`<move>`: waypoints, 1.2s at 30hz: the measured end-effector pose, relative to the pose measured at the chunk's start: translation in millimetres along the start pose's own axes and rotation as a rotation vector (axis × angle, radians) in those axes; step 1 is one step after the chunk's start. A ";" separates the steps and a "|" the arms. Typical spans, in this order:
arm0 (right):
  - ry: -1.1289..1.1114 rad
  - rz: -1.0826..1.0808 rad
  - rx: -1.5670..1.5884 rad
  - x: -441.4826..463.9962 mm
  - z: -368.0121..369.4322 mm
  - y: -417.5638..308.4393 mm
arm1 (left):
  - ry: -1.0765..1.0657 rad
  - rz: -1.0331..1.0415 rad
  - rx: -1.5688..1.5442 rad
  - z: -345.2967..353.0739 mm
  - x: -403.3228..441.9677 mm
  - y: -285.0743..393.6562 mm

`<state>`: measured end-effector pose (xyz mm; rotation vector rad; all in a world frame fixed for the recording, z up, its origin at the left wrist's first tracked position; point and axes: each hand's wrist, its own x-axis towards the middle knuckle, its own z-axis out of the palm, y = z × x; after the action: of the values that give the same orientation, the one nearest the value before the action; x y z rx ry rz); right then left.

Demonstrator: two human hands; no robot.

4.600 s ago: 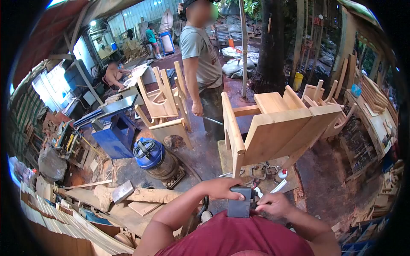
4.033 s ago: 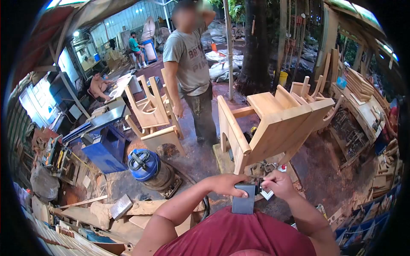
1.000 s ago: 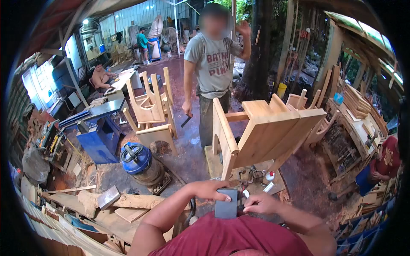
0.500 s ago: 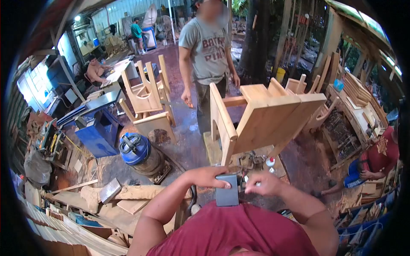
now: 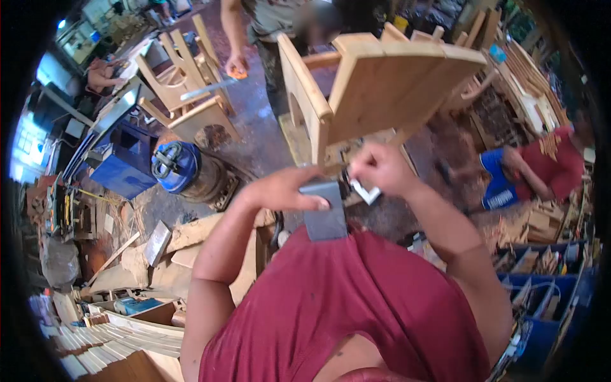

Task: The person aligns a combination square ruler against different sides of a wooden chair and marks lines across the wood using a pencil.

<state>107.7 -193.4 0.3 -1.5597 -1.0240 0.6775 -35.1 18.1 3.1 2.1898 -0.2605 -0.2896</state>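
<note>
My left hand (image 5: 286, 190) is wrapped round a flat grey rectangular box (image 5: 324, 213), thumb across its front, just in front of my red shirt. Close to the box's right side, my right hand (image 5: 385, 170) is closed with its fingers curled. What lies inside those fingers is hidden. A white angled piece (image 5: 365, 193) shows just below the right hand; I cannot tell whether it is held. Beyond both hands stands a pale wooden chair (image 5: 401, 89), its broad panel facing me.
A blue-topped shop vacuum (image 5: 181, 167) stands left, with more wooden chair frames (image 5: 188, 83) behind it. A co-worker's hand (image 5: 237, 65) holds an orange-handled tool. Another person in red and blue (image 5: 541, 162) is at right. Timber offcuts (image 5: 184, 245) lie at left.
The view has tilted down, so the hands and chair appear higher. The box stays in my left hand. The standing co-worker now leans toward the chair, head lower.
</note>
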 end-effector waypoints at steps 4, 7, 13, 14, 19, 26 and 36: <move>-0.318 0.044 -0.269 -24.4 8.7 32.2 | -0.033 -0.054 0.004 1.5 -9.1 -9.6; -0.332 -0.017 -0.104 -35.7 2.3 -15.2 | -0.048 -0.062 -0.049 1.2 -2.3 -10.3; -0.340 -0.034 -0.251 -19.5 9.1 20.7 | -0.012 -0.095 -0.007 0.1 -2.1 -8.1; -0.458 0.195 -0.029 -33.2 7.6 -1.5 | -0.005 -0.105 -0.092 3.0 -3.4 -14.5; -0.001 0.104 0.214 2.1 -10.1 21.6 | -0.089 -0.108 -0.018 -3.3 7.8 4.8; -0.078 0.026 0.272 1.5 -8.5 3.6 | -0.016 -0.152 -0.013 -6.7 10.0 10.3; -0.367 0.045 0.039 -9.7 12.3 70.3 | 0.006 -0.114 -0.007 -9.6 -4.9 2.6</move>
<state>110.7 -198.2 -71.6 -1.4582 -1.2382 1.0350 -37.2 25.2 11.3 2.2017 -0.1313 -0.3470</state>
